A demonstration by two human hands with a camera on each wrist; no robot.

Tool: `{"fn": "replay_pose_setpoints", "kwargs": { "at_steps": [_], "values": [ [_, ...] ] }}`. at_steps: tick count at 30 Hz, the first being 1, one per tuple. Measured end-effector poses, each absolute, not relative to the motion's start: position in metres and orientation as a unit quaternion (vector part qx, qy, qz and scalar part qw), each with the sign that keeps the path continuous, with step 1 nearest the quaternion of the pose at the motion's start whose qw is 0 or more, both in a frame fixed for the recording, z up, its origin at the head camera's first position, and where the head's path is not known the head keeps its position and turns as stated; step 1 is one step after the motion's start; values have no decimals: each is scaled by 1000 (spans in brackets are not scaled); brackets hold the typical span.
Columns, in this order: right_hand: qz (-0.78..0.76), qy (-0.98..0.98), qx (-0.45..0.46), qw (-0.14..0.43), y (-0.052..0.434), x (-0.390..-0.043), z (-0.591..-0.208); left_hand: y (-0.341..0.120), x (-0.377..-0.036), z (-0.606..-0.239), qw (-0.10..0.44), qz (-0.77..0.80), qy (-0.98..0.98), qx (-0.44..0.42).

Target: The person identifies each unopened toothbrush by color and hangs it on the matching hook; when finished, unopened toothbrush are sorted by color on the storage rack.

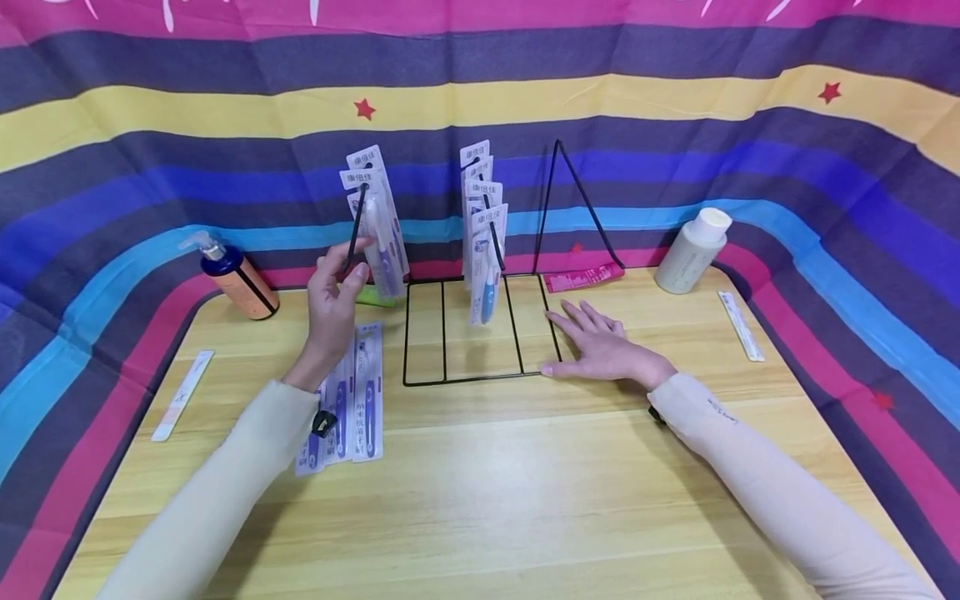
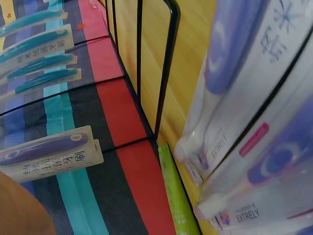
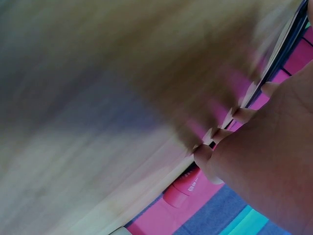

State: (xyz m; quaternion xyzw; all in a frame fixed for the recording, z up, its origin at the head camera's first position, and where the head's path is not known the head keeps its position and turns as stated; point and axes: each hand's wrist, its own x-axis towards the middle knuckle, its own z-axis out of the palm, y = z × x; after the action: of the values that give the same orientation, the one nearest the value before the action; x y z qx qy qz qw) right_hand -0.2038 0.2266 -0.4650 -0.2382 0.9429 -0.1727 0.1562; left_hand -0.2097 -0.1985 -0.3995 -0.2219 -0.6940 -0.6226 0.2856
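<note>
The head view alone is showing the whole wire rack, standing at the back of the wooden table. The left hand is reaching up beside the left hook, its thumb and forefinger standing apart with the hook's end near them; whether the forefinger is touching a pack, I cannot tell. The right hand is resting at the rack's right side, its fingers spreading apart and holding nothing. Purple-handled packs are hanging from the left hook, blue-handled packs are hanging in a row from the middle one, and flat purple packs are lying overlapped on the table by the left forearm

The left wrist view is revealing the word EXTRELY on the flat packs and more of a green tube lying beside the rack. Part of the left hand is showing just beside the hanging purple packs, which are looking clear-fronted with printed characters; its fingertips are staying out of sight

The right wrist view is giving the fingertips up close, standing slightly apart along the rack's dark edge, with a pink tube lying beyond
</note>
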Motion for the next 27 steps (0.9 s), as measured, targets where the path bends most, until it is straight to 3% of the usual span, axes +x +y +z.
{"fn": "replay_pose_setpoints", "kwargs": {
  "at_steps": [10,17,27],
  "values": [
    [-169,943,-236,161,226,-205,-468,-225,-188,-416,260,-651,-685,-197],
    [-171,943,-237,157,227,-205,-466,-250,-151,-427,221,-653,-717,-104],
    [-177,942,-238,160,225,-203,-467,-281,-105,-435,23,-518,-848,106]
  ]
}}
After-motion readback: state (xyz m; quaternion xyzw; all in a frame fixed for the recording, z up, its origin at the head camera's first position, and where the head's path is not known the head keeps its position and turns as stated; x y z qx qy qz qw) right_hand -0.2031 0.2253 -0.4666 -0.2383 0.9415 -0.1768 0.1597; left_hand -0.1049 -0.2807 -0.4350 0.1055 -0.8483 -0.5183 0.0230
